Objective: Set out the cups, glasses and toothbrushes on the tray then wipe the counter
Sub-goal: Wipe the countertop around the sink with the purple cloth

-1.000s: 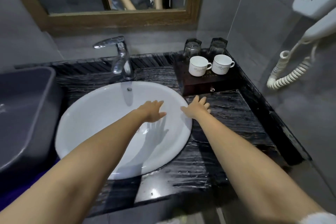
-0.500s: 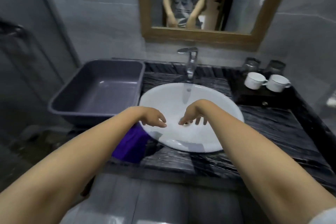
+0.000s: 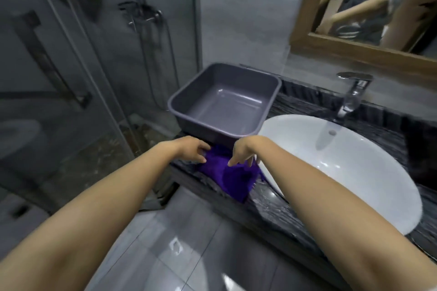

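Observation:
A crumpled purple cloth lies on the black marble counter, between the grey tub and the white basin. My left hand is at the cloth's left edge with its fingers curled against the fabric; whether it grips is unclear. My right hand hovers over the cloth's top with fingers spread downward, the tips touching or nearly touching it. The cups, glasses and tray are out of view to the right.
A grey plastic tub, empty, stands just behind the cloth. The round white basin and chrome faucet are to the right, a wood-framed mirror above. A glass shower partition stands left of the counter's end.
My view has swung left, away from the tray with cups and glasses. Both hands moved from over the basin to the purple cloth at the counter's left end.

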